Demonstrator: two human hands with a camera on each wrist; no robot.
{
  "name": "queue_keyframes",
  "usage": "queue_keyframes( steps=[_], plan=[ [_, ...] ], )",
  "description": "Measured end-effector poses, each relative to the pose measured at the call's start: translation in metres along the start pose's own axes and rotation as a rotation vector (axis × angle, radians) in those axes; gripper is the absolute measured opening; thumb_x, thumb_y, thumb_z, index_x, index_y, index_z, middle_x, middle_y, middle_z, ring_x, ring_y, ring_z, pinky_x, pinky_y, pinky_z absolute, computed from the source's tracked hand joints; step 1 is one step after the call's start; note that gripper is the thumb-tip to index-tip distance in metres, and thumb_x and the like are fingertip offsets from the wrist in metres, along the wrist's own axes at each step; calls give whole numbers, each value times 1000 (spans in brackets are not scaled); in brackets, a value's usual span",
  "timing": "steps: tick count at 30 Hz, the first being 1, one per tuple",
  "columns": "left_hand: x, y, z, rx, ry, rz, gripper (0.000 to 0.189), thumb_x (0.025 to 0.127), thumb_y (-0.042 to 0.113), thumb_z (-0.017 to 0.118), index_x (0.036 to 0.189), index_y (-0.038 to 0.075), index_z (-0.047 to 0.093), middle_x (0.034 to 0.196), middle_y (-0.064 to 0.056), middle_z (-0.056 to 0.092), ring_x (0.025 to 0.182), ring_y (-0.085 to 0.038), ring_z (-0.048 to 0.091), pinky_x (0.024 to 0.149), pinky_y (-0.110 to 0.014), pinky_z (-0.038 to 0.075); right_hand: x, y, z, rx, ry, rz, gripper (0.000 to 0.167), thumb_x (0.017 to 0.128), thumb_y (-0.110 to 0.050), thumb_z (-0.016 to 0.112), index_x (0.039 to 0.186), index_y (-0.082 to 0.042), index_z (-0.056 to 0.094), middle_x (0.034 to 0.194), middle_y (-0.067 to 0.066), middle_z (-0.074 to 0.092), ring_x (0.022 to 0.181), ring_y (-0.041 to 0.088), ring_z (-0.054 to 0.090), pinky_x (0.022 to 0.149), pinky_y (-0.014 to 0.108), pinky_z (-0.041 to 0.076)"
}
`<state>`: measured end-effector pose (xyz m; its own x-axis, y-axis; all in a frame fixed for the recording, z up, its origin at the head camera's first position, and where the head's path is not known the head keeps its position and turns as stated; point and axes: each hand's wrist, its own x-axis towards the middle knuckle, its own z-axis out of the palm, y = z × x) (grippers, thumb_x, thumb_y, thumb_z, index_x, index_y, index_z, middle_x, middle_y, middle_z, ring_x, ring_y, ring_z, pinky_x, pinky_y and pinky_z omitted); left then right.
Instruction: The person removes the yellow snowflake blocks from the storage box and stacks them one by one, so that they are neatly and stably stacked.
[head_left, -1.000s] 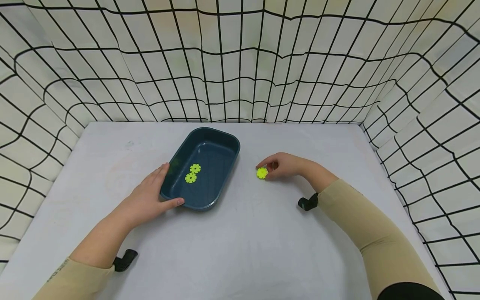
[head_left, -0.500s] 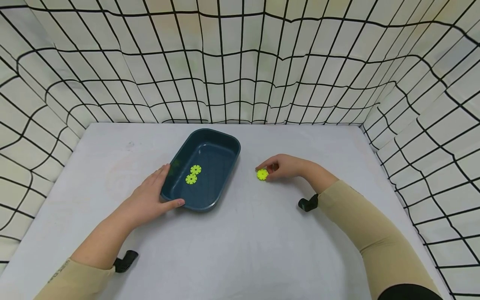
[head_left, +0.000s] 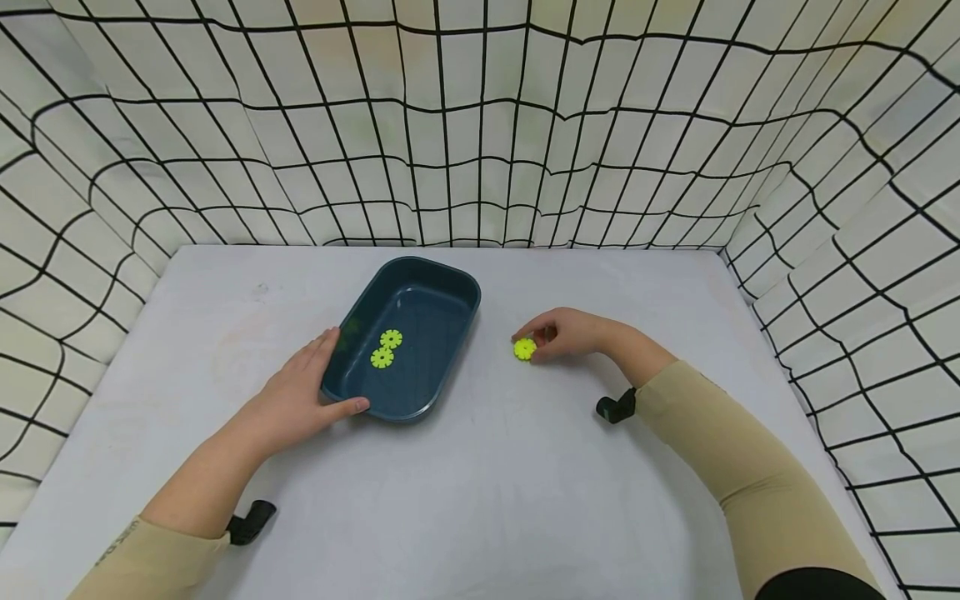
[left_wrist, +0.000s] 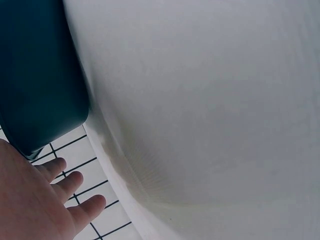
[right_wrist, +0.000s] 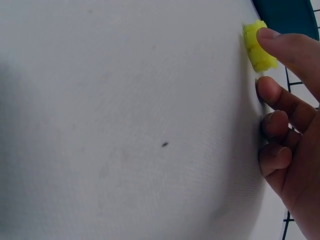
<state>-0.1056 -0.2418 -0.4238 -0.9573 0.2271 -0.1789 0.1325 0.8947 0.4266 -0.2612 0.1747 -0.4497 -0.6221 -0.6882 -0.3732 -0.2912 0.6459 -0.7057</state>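
"Watching from here, where's the yellow stack (head_left: 525,349)?"

"On the table (head_left: 487,500), at the tray's (head_left: 431,310) three o'clock. I see the right hand (head_left: 573,332) pinching it between thumb and finger."

"Risks?"

"A loose pinch could, I think, spill it; a low crossing could clip the tray's rim. The left hand (head_left: 292,404), thumb and fingers spread, touches the tray at eight o'clock; pushing hard could slide it and its two discs (head_left: 386,348)."

"Room?"

"Plenty toward six o'clock; net (head_left: 443,107) at twelve."
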Motion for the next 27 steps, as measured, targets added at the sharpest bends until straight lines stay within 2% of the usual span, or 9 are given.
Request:
queue_keyframes(
  steps=[13,27],
  plan=[
    [0,0,0,1,2,-1,122,80,72,65,158,2,2,162,-27,13,145,-49,16,110,-69,23,0,0,-1,1,-5,-36,44,88,-20,77,131,-24,67,90,1,59,85,19,52,72,30,43],
    [1,1,-1,0,-6,-1,122,81,71,65,158,2,1,162,-27,12,145,-49,16,111,-68,23,-1,-1,4,-31,41,-31,38,86,-22,80,123,-23,70,88,0,58,85,17,53,74,29,44]
  ],
)
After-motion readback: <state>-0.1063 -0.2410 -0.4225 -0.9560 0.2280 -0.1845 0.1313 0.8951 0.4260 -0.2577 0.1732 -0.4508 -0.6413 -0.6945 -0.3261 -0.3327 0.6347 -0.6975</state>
